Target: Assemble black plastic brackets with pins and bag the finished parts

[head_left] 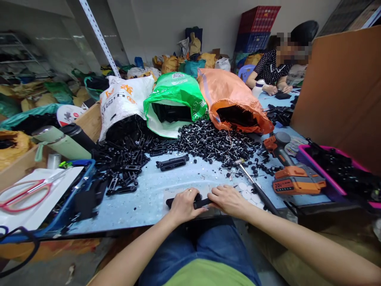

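Observation:
My left hand (183,205) and my right hand (226,200) together grip a long black plastic part (203,203) at the near edge of the light blue table (149,194). The left hand, with a ring on one finger, covers the part's left end; the right hand pinches its right end. A similar black part (173,162) lies alone further in. A hammer (254,186) rests just right of my right hand, over several white discs (247,194). Behind lie a pile of small black screws (212,142) and a heap of black parts (126,159).
White (120,101), green (174,101) and orange (230,99) sacks lie open at the back. An orange cordless drill (293,174) and a pink tray (336,171) sit right; a blue tray (81,186), scissors (25,192) and flasks left. Another person (275,67) works far right.

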Demonstrator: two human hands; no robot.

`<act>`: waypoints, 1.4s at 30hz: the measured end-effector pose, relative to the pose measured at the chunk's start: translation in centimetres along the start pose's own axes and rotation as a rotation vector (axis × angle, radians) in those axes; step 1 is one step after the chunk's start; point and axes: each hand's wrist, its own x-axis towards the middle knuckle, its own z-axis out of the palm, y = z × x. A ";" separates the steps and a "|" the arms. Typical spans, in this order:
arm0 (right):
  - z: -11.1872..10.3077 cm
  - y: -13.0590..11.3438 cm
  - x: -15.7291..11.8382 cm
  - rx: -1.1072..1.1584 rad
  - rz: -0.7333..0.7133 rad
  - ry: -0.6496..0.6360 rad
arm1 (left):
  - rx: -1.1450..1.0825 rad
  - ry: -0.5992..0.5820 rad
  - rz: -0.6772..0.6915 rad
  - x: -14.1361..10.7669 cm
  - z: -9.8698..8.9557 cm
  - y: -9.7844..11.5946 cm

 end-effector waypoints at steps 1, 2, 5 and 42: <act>0.5 0.5 -0.1 0.031 0.002 -0.003 | 0.000 -0.029 0.004 0.6 -0.1 -0.1; 1.0 1.0 -0.3 0.060 0.010 -0.002 | -0.006 -0.047 0.007 1.6 -0.2 -0.3; 2.2 2.1 -1.1 0.130 0.053 0.019 | -0.051 0.018 -0.101 6.4 -0.5 -1.3; 0.5 2.3 2.1 0.706 0.307 0.277 | -1.150 0.243 -0.728 -1.9 -3.4 -4.8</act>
